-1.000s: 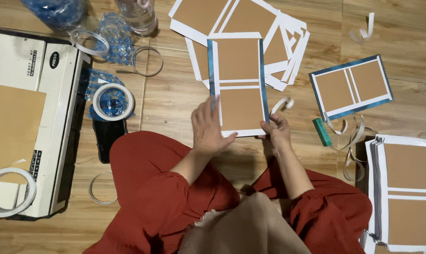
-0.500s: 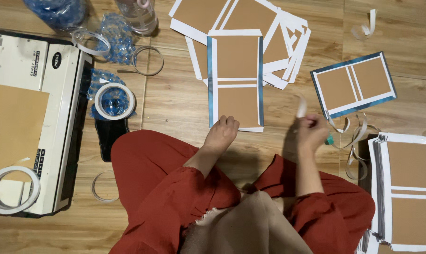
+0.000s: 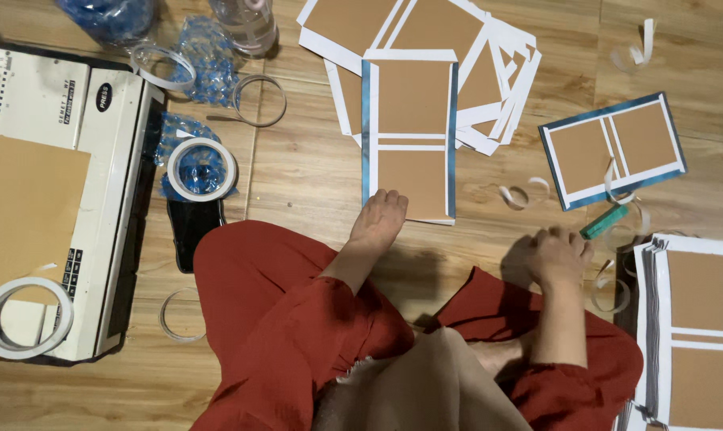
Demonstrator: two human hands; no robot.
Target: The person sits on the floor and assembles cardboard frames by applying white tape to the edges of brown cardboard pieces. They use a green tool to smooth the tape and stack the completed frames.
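Note:
A tall brown card with blue edges and white strips (image 3: 409, 136) lies flat on the wooden floor in front of me. My left hand (image 3: 380, 217) rests palm down on its near left corner and holds nothing. My right hand (image 3: 557, 254) is off to the right, low over the floor, with its fingers curled; nothing shows in it. It sits just left of a small green stick-shaped thing (image 3: 605, 222) and among curled white paper strips (image 3: 515, 194).
More brown cards lie in a pile (image 3: 489, 56) behind, one blue-framed card (image 3: 613, 148) to the right, and a stack (image 3: 701, 319) at the far right. A binding machine (image 3: 98, 160), tape rolls (image 3: 202, 169), a black phone (image 3: 194, 231) and plastic bottles (image 3: 246, 24) are on the left.
My right hand left the card's near right corner with a white strip and moved right and down to the floor by the green thing. My left hand stayed on the card.

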